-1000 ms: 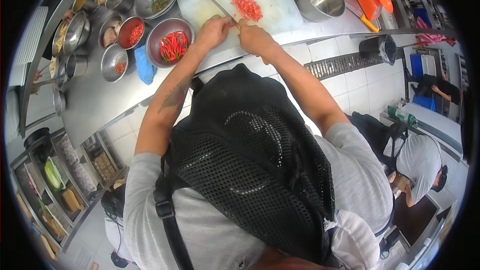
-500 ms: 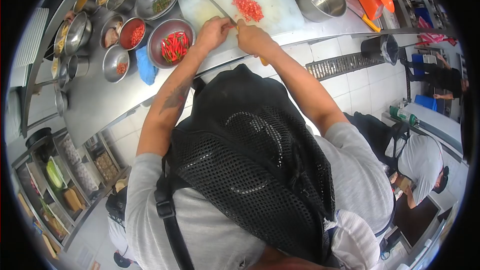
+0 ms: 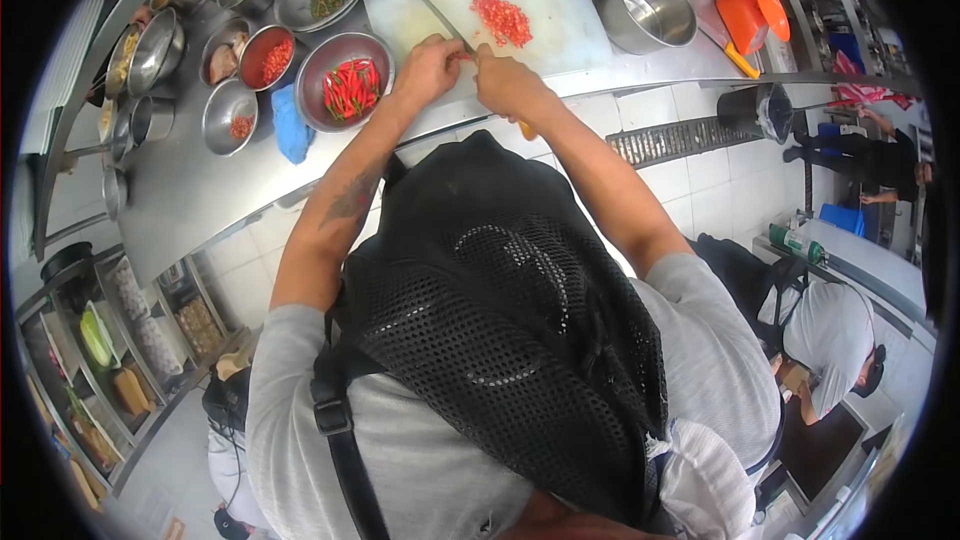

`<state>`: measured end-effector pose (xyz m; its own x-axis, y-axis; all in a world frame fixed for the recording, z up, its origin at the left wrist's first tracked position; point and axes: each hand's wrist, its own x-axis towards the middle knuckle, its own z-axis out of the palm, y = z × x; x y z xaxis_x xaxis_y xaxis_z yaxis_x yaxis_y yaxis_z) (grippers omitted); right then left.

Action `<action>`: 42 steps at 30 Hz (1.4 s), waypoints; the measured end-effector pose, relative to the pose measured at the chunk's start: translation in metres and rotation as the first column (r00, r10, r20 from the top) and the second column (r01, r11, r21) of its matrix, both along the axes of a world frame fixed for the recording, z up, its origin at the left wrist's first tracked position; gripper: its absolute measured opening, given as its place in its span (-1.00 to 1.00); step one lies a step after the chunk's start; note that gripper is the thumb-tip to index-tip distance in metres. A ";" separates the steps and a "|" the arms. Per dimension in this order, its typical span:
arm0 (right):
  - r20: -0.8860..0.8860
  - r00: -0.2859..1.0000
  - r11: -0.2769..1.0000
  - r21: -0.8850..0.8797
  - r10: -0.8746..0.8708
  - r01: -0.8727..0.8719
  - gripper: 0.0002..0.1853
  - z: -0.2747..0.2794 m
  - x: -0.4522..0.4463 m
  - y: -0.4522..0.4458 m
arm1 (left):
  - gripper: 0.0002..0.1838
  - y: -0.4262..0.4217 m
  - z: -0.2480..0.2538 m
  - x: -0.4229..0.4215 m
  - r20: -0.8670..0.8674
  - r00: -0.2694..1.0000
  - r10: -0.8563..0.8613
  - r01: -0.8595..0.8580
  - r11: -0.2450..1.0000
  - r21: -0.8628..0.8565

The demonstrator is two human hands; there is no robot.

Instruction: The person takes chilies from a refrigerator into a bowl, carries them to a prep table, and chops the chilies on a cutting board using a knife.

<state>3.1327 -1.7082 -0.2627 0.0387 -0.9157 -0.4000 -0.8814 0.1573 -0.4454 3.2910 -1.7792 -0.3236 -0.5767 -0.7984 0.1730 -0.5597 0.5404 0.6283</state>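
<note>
My right hand (image 3: pixel 512 82) is closed around the yellow handle of a knife (image 3: pixel 438 12), its blade pointing up and left over the white cutting board (image 3: pixel 565 0). Beside the blade, my left hand (image 3: pixel 430 68) pinches a red chilli (image 3: pixel 464 56) near the board's front edge. A small heap of chopped red chilli (image 3: pixel 502 20) lies on the board, just beyond my right hand. To the left of my left hand stands a metal bowl (image 3: pixel 310 98) with whole red chillies (image 3: pixel 352 88) in it.
A blue cloth (image 3: pixel 289 125) lies by the chilli bowl. More metal bowls crowd the left, one holding green pieces (image 3: pixel 328 0). An empty steel pot (image 3: pixel 650 25) and an orange container (image 3: pixel 740 20) stand right. Co-workers (image 3: pixel 828 340) are behind on the right and lower left.
The view has shifted slightly. Both hands stay by the board with the knife and the chilli. A co-worker at the far right has moved a little.
</note>
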 end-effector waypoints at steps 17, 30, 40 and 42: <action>0.029 1.000 0.997 0.083 -0.008 0.005 -0.58 0.020 0.004 -0.005 | -0.81 0.004 -0.001 0.005 -0.032 0.999 0.026 -0.024 0.997 0.076; 0.036 0.999 0.991 0.129 -0.030 0.025 -0.62 0.039 0.017 0.001 | -0.86 0.003 0.001 0.007 -0.006 0.998 0.067 -0.067 0.998 -0.015; 0.078 0.996 0.991 0.132 -0.040 0.030 -0.64 0.022 0.013 -0.002 | -0.85 0.009 -0.004 0.007 -0.038 0.995 0.087 -0.088 0.996 -0.024; 0.090 0.996 0.997 0.073 -0.020 0.014 -0.64 0.019 0.012 -0.008 | -0.84 0.008 -0.001 0.007 -0.034 0.995 0.094 -0.094 0.996 -0.002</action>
<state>3.1442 -1.7159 -0.2435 0.0623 -0.8854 -0.4606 -0.8350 0.2065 -0.5100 3.2976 -1.7716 -0.3242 -0.4930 -0.8481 0.1944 -0.5864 0.4889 0.6458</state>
